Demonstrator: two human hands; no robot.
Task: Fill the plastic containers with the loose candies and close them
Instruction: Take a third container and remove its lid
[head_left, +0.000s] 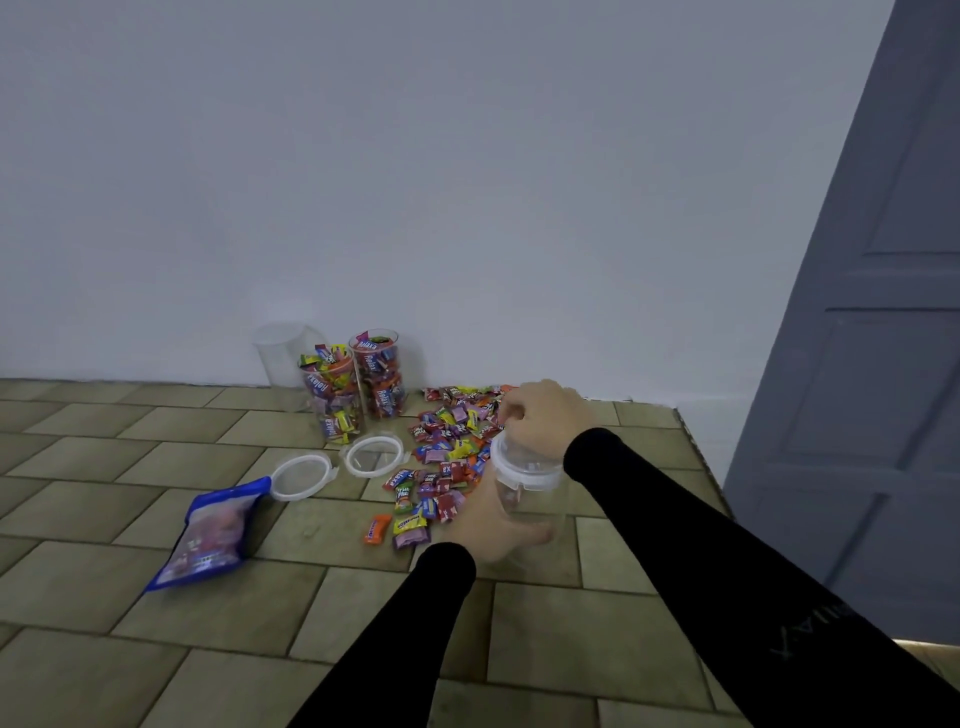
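- Head view: empty container (524, 499) gripped low by left hand (498, 525); lid (522, 462) clasped by right hand (545, 415).
- Step judged: lid removal; next, candies (452, 447) to be loaded.

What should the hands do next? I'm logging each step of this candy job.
Probably lift the lid off: the left hand holds an empty lidded container, the right hand is on its lid, and loose candies remain.

Left hand (498, 525) grips clear container (524, 499); right hand (540, 410) on lid (519, 467).
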